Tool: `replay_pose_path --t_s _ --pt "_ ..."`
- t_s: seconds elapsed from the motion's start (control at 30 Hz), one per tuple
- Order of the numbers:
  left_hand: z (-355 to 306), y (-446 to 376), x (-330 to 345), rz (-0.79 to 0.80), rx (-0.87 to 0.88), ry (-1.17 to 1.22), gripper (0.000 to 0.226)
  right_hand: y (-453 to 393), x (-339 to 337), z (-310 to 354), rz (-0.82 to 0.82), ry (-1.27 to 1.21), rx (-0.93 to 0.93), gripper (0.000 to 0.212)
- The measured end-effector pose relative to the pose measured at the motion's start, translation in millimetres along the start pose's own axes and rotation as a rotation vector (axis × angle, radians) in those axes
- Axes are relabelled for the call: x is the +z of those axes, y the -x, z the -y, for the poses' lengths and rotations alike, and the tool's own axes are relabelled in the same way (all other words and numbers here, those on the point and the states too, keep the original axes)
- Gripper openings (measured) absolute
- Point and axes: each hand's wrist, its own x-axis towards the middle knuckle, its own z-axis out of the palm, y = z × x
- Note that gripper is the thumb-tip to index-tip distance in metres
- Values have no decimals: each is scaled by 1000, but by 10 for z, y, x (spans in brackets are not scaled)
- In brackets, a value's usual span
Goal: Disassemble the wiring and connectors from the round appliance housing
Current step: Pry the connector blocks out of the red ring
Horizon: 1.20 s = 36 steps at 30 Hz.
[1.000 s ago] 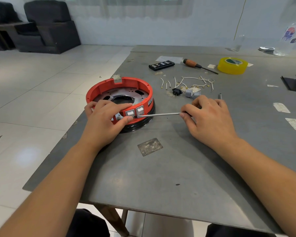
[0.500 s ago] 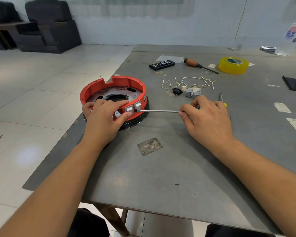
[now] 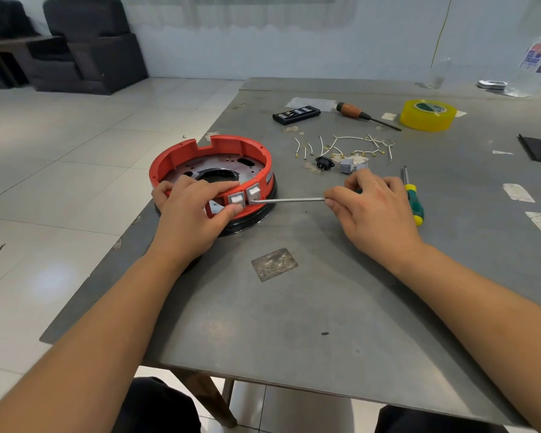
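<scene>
The round red housing (image 3: 211, 170) sits near the left edge of the grey surface (image 3: 294, 323), on a black base ring. The left hand (image 3: 188, 214) grips its near rim, fingers curled over the top edge and the thumb pressed against the outer wall just beside two white switches (image 3: 244, 195) set in that wall. The right hand (image 3: 372, 214) pinches the shaft of a screwdriver (image 3: 289, 200) between thumb and fingers; the shaft lies nearly level, its tip touching the housing just below the right-hand switch. A green and yellow screwdriver (image 3: 414, 201) lies on the surface just behind the right hand. Farther back lie loose white wires (image 3: 350, 145), a black socket (image 3: 324, 163) and grey connectors (image 3: 347, 165). Beyond them are an orange-handled screwdriver (image 3: 356, 113), a black remote (image 3: 296, 114) and a yellow tape roll (image 3: 427, 115).
</scene>
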Motion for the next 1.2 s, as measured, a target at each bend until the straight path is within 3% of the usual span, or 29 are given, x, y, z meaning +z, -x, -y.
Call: replay_pose_path --t_s 0.37,0.67,0.83,1.2 --pt "63 -3 -59 91 13 130 33 -397 70 -196 152 -78 -131 23" --pt "53 -19 -31 75 -29 152 26 -677 184 -278 253 -126 -198 25" --pt "67 -31 -15 87 -67 138 32 -765 257 -279 313 -136 -202 27" --pt "106 -28 -4 111 -87 138 25 -601 12 -285 274 -81 -227 27"
